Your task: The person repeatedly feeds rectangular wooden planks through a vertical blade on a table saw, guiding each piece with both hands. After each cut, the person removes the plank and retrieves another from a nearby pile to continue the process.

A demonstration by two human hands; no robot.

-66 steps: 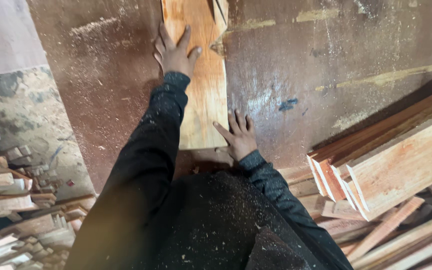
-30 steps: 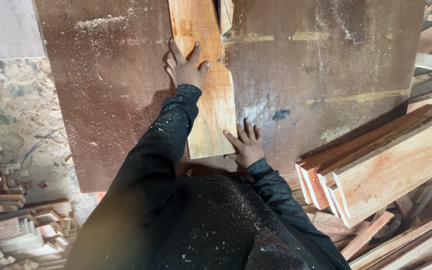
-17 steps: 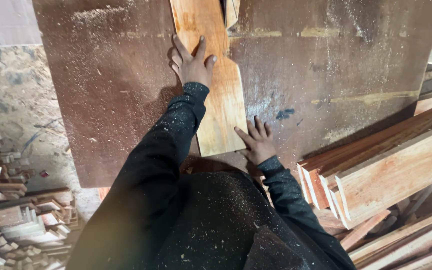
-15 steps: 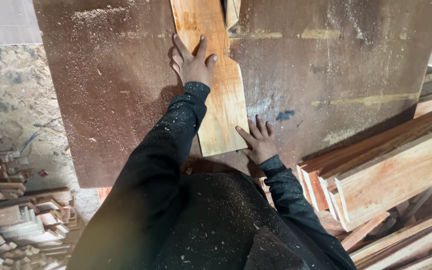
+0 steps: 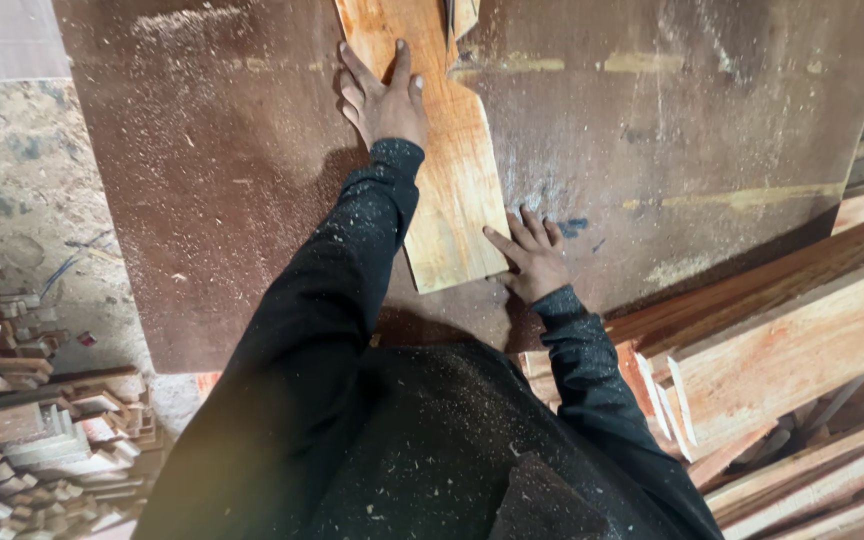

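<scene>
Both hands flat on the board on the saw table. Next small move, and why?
Probably a short, steady push of the board forward, away from the body. The left hand lies flat on its far part and the right hand presses at its near right corner. The board's far end is already at what looks like a blade slot, though that part is hard to make out.

The far end of the wooden board (image 5: 447,170) is cut off by the top edge of the picture. The left hand (image 5: 384,98) covers part of the board (near its left edge). Right of the board, the stacked planks (image 5: 792,350) run out of the frame.
</scene>
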